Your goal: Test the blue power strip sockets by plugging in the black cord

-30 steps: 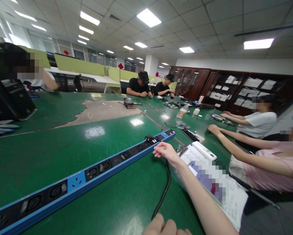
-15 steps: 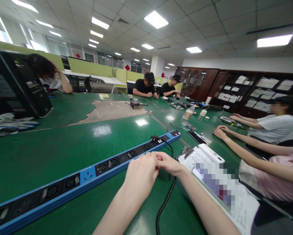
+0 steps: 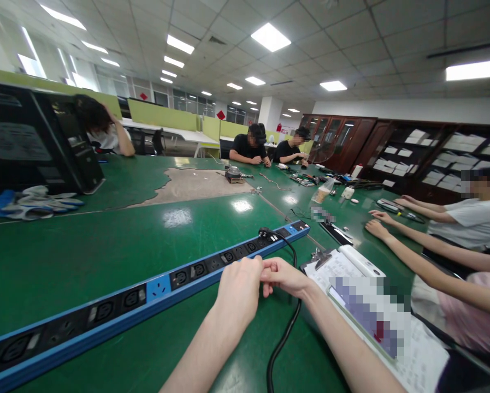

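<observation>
My left hand (image 3: 240, 289) is closed, its back toward me and its fingers curled out of sight. Against it, my right hand (image 3: 284, 277) has its fingers bent and pinched together at the left fingertips. Whether anything small is between them is hidden. Just beyond both hands lies a long blue and black power strip (image 3: 158, 289), running from the lower left toward the table's middle. Its black cable (image 3: 284, 335) loops from the plug (image 3: 265, 233) at the strip's far end, passes behind my right wrist and drops toward the near edge.
A clipboard with papers (image 3: 427, 341), a phone (image 3: 363, 322) and a white device (image 3: 361, 261) lie to the right, near a co-worker's arms (image 3: 408, 251). At left stand a black computer case (image 3: 23, 142) and gloves (image 3: 40, 202). Other people sit around the green table (image 3: 117, 245).
The view has turned slightly left, so everything sits farther right. My hands stay together in front of the strip; the right fingers show a little more.
</observation>
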The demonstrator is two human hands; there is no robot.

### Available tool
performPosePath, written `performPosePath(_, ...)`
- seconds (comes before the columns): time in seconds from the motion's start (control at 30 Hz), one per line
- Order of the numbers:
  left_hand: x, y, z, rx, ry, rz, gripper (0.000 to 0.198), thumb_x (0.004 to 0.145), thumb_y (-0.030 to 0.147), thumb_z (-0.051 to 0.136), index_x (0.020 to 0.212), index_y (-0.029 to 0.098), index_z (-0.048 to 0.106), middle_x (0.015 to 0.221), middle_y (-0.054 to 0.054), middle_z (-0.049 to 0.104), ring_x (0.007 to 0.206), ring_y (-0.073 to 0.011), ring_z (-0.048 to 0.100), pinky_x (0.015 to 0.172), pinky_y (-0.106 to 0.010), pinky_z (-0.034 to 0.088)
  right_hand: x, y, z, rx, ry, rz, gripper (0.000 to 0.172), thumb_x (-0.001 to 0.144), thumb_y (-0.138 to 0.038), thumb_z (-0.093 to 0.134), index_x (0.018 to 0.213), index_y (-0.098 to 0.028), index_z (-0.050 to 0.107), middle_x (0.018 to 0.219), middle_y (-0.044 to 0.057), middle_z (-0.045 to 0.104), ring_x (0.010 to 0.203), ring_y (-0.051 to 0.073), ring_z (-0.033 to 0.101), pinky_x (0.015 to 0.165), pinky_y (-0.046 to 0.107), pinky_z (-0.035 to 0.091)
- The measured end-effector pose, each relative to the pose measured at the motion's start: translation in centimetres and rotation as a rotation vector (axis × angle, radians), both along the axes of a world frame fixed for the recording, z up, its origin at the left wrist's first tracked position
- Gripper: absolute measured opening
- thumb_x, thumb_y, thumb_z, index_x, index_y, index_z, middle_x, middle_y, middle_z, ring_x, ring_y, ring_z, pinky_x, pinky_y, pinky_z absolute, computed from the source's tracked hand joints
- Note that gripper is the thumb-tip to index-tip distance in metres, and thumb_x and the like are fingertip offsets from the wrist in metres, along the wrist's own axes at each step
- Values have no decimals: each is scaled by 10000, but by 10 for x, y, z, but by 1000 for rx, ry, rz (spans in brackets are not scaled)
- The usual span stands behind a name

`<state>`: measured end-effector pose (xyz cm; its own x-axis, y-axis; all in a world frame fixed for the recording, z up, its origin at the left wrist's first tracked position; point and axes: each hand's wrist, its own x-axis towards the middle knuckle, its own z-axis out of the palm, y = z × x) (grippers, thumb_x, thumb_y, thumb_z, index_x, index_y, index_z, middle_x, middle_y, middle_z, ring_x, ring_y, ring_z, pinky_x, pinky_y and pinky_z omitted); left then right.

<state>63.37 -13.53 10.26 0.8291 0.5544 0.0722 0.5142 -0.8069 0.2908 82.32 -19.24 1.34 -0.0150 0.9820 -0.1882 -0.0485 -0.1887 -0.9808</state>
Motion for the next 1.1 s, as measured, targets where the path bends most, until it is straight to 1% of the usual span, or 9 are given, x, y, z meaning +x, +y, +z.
performPosePath(0.13,-3,-2,-5,-2,-39,47,178,947,188,490,1026,150,645,948,-115,731,908,-262,718,753,-318,508,-7,-1,2,-2,-62,3,371,757,-450,805,910,-147,654,751,42,707,655,164,693,584,229,492)
performPosePath(0.3,-6,1,-9,-55,-21,-20,137,863,167,606,964,137,693,949,-129,731,912,-267,717,762,-320,537,-12,-1,0,24,-139,12,382,803,-489,757,979,-160,674,744,55,707,649,175,676,620,274,504)
performPosePath(0.5,-8,1,-7,-45,12,-47,129,809,117,644,920,129,709,926,-121,723,908,-276,715,787,-335,561,-15,0,-2,26,-176,43,385,809,-521,738,914,-156,676,720,55,693,626,168,657,609,271,493)
performPosePath(0.6,-8,-1,-10,-23,0,-58,186,797,109,650,975,121,701,1021,-140,700,935,-270,706,807,-333,567,-13,0,-2,17,-223,44,400,811,-541,726,917,-160,669,734,54,692,648,177,657,619,283,500)
performPosePath(0.7,-9,-4,-13,3,15,-65,225,787,109,661,1008,126,702,1125,-167,662,946,-266,703,820,-340,571,3,3,0,95,-309,-74,373,834,-524,703,952,-173,658,792,67,706,665,182,656,630,302,511)
performPosePath(0.77,-11,-6,-12,21,37,-87,243,773,81,650,1007,118,701,1129,-177,660,932,-268,707,807,-345,575,24,8,3,205,-416,-268,359,864,-517,660,1005,-187,656,869,90,720,718,201,668,664,329,527)
performPosePath(0.83,-12,-8,-10,18,66,-122,244,767,38,613,984,109,700,1067,-178,685,915,-272,714,794,-349,577,48,16,7,325,-600,-490,347,882,-504,621,1056,-207,665,965,112,724,854,240,680,758,380,541)
performPosePath(0.9,-13,-10,-6,7,96,-154,250,763,7,581,954,113,702,988,-169,711,907,-283,719,790,-363,580,70,26,10,408,-831,-603,345,881,-464,616,1125,-229,677,1088,119,711,990,269,661,890,441,516)
performPosePath(1.1,-8,-14,-3,8,124,-171,215,758,18,590,891,130,715,909,-160,734,873,-296,730,756,-369,587,91,56,4,426,-1104,-385,479,882,-398,626,1340,-259,610,1284,97,652,1187,280,589,1054,478,416)
